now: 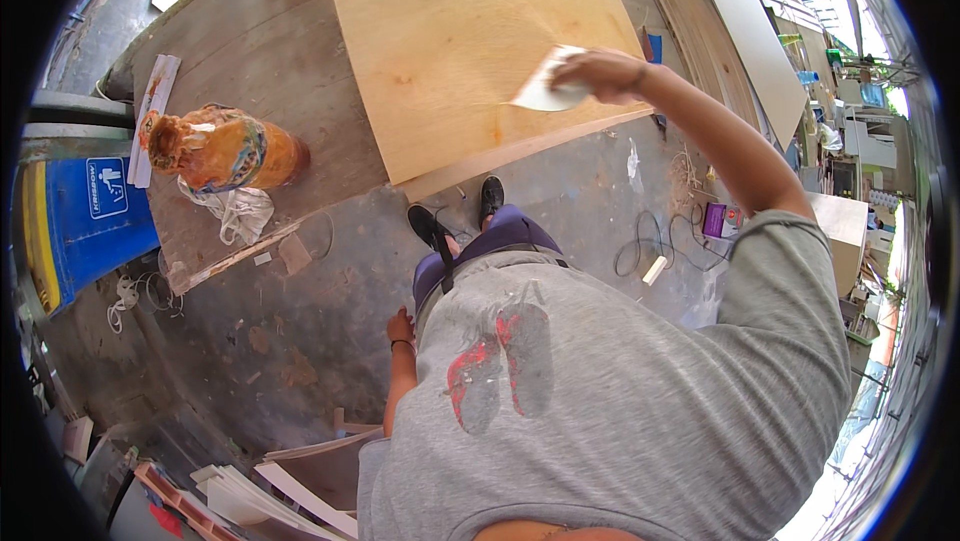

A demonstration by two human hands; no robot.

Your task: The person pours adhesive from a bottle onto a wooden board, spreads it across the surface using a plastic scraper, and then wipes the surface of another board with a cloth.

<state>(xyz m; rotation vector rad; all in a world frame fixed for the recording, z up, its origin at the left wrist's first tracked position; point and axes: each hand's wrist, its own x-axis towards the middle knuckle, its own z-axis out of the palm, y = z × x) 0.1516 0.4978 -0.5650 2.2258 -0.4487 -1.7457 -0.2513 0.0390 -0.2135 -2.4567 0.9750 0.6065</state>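
A pale wooden board point(460, 41) lies flat on the worktable in front of me. My right hand point(602, 77), arm stretched out, grips a white paper-like sheet point(546, 91) and presses it against the board's right part. The sheet's underside is hidden. Hanging low beside my hip, away from the table, my left hand point(400, 325) is small in the picture. It holds nothing I can see, and its fingers look loose and slightly apart.
A large orange-stained bottle point(225, 149) stands on the worktable point(250, 61) at the left, by a white plastic bag point(240, 213). Beyond them is a blue bin point(90, 221). Boards point(745, 31) lean at the right. A cable point(650, 241) and purple box point(722, 221) lie on the floor.
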